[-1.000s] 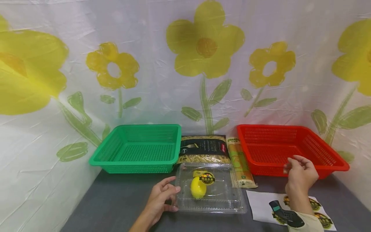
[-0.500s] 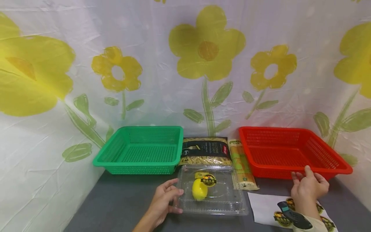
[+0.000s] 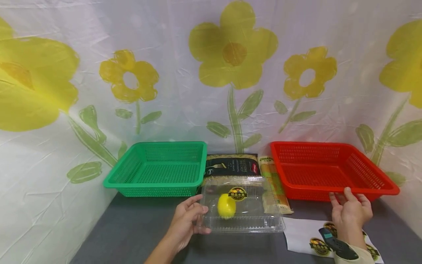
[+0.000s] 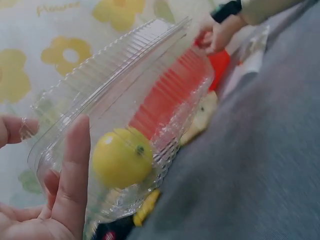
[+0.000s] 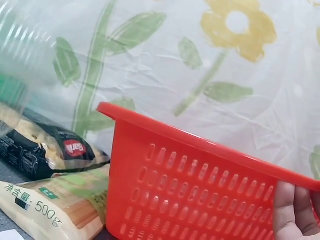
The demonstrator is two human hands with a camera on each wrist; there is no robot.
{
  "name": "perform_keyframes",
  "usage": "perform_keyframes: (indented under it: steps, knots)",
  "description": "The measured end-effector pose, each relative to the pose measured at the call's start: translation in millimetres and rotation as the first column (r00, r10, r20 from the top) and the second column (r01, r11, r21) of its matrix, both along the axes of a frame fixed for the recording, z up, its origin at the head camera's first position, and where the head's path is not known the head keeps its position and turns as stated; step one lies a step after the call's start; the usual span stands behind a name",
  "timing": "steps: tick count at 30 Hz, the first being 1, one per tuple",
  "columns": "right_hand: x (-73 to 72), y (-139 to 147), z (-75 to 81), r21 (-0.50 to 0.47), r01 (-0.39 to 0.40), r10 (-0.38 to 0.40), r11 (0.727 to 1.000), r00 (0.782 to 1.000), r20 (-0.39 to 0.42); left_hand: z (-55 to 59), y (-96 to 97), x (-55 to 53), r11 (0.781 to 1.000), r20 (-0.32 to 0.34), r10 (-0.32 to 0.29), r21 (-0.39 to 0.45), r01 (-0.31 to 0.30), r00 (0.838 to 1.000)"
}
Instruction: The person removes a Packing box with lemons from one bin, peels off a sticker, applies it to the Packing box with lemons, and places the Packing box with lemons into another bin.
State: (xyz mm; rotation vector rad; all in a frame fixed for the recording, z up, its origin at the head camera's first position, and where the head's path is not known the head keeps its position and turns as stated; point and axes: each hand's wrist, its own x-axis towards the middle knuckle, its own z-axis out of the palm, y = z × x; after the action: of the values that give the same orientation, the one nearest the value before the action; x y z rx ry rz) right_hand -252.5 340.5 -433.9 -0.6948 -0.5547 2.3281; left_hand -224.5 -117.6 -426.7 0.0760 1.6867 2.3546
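Note:
My left hand [image 3: 188, 222] grips the left edge of a clear plastic clamshell box [image 3: 255, 216], thumb on top and fingers beneath. A yellow lemon [image 3: 226, 206] shows inside, and a black and gold sticker [image 3: 237, 193] is on the lid. In the left wrist view the box [image 4: 117, 95] is held up off the dark table, with the lemon [image 4: 122, 157] against its near wall. To the right, my right hand [image 3: 351, 211] holds the front rim of a red plastic basket [image 3: 306, 193], fingers [image 5: 286, 207] curled under the rim and thumb over it.
A green basket [image 3: 155, 191] stands at the back left. Between the baskets lie a pasta bag [image 3: 232, 167] and a long noodle pack [image 3: 282, 205], partly behind the box. A white sheet of stickers [image 3: 298, 234] lies below my right forearm. A flowered curtain hangs behind.
The right hand has come from over the red basket's front edge down to its rim and taken hold. My left hand has raised and tilted the box slightly, with the lemon inside.

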Motion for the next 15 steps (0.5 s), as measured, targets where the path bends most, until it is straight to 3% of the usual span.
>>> perform_keyframes:
  steps: [5,15]
  knots:
    - [0.9,0.6,-1.8,-0.021,0.004,-0.004,1.0,0.999,-0.046,24.4,14.1,-11.8,1.0,-0.037,-0.02,0.006,0.02,0.999]
    - [1.4,2.7,-11.2,-0.082,0.004,-0.011,0.997,0.996,-0.091,62.1,69.4,-52.2,0.995,-0.064,-0.093,0.039,0.096,0.994]
